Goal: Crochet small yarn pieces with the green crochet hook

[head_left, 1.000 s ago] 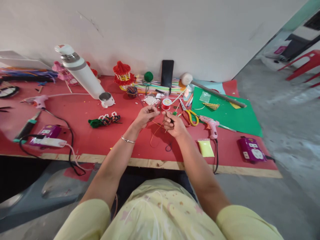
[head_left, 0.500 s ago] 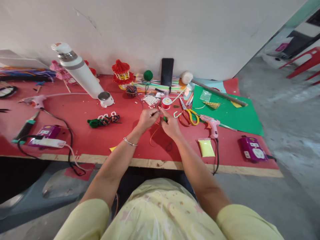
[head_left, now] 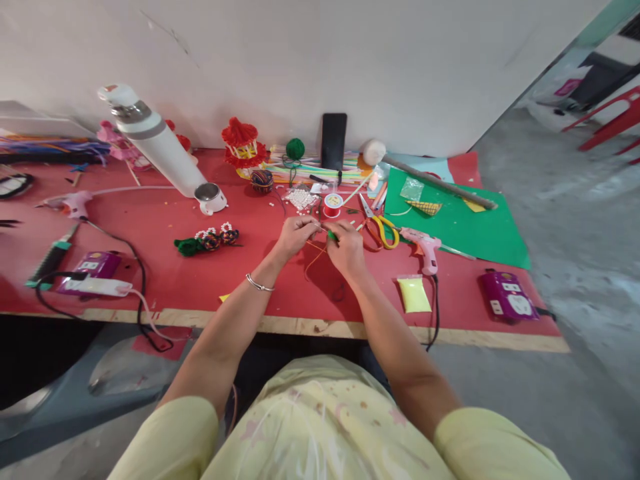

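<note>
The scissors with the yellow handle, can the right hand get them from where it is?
Probably yes. The scissors lie flat on the red table just beside the right hand, nothing between them, though its fingers are pinching an orange string.
</note>
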Demonstrator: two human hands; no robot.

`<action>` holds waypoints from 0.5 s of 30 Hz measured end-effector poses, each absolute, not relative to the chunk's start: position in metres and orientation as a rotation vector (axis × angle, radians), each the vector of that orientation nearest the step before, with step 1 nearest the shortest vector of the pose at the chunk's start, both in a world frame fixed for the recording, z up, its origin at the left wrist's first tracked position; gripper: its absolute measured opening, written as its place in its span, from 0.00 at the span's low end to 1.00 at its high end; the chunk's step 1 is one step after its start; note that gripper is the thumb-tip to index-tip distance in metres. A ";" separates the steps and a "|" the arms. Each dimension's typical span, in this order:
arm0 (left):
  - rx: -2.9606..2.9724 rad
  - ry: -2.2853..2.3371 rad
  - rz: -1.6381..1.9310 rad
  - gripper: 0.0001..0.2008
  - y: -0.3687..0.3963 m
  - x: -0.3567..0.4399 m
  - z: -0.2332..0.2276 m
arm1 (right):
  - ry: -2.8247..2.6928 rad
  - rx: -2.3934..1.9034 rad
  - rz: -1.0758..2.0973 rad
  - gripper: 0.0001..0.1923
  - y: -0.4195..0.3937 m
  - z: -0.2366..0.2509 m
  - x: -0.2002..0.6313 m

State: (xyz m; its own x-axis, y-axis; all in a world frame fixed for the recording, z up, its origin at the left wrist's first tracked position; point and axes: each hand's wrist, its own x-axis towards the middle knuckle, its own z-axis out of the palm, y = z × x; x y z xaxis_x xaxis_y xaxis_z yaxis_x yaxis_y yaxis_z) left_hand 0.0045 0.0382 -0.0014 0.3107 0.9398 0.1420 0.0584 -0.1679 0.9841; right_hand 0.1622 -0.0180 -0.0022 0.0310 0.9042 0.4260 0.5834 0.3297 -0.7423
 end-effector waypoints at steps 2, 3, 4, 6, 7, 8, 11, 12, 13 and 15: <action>1.506 0.948 1.039 0.13 0.038 0.005 -0.003 | -1.550 -1.322 0.497 0.14 -0.018 0.001 0.160; 1.497 0.945 1.032 0.13 0.038 0.006 -0.003 | -1.489 -1.311 0.541 0.12 -0.018 0.002 0.158; 1.487 0.942 1.023 0.14 0.037 0.006 -0.004 | -1.430 -1.301 0.591 0.10 -0.017 0.003 0.157; 1.462 0.927 1.004 0.15 0.037 0.007 -0.006 | -1.311 -1.283 0.708 0.10 -0.016 0.004 0.155; 1.445 0.908 0.998 0.15 0.036 0.008 -0.006 | -1.251 -1.272 0.774 0.10 -0.015 0.004 0.154; 1.425 0.880 0.990 0.15 0.036 0.008 -0.007 | -1.191 -1.256 0.841 0.11 -0.015 0.004 0.154; 1.328 0.781 0.961 0.15 0.035 0.008 -0.008 | -1.060 -1.222 0.968 0.10 -0.012 0.004 0.155; 1.291 0.759 0.969 0.14 0.034 0.008 -0.007 | -1.053 -1.225 0.958 0.09 -0.012 0.004 0.155; 1.256 0.746 0.991 0.11 0.033 0.008 -0.006 | -1.067 -1.232 0.929 0.09 -0.011 0.004 0.157; 1.198 0.724 1.044 0.12 0.031 0.007 -0.003 | -1.139 -1.248 0.857 0.08 -0.010 0.003 0.159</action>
State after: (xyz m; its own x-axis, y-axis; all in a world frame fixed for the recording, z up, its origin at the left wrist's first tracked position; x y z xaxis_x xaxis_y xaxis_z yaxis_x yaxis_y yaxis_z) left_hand 0.0075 0.0313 -0.0029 0.3785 0.9227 0.0733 -0.2539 0.0274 0.9668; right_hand 0.1591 -0.0099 0.0029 0.2540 0.9508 0.1774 0.0930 0.1586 -0.9830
